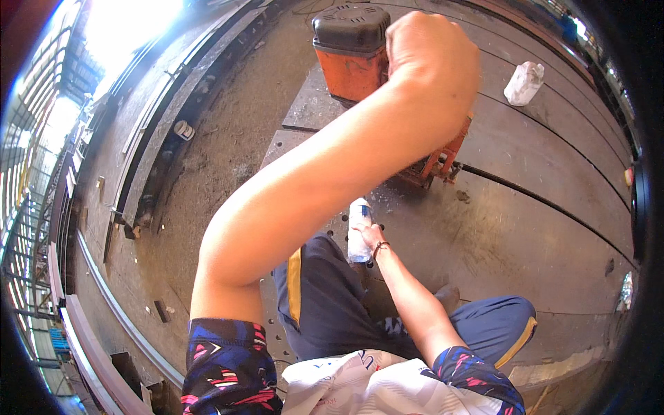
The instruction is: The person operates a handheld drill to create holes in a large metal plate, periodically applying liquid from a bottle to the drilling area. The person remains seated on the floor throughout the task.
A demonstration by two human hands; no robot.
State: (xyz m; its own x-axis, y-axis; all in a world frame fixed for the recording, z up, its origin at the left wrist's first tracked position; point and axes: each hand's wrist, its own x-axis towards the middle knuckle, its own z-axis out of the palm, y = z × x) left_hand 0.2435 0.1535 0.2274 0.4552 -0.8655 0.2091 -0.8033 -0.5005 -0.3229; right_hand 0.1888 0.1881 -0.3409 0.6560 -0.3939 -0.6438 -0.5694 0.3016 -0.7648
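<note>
My left arm reaches up across the middle of the view, bent at the elbow. At its end my left hand point(434, 59) is raised with the wrist bent and the fingers curled under. Whatever those fingers may hold is hidden behind the hand. Lower down, between my knees, my right hand point(372, 236) grips a clear plastic bottle point(359, 250) with a white and blue label. Beyond my left forearm stands an orange machine point(344, 72) with a black cover point(351, 26); the forearm and hand hide part of it.
I sit on large steel plates point(532, 221) with gaps and holes. A crumpled white plastic bag point(524, 84) rests at the far right. To the left, a white tub point(184, 130) lies by long steel beams point(149, 149) on dirt ground. A clear plastic piece point(625, 292) is at the right edge.
</note>
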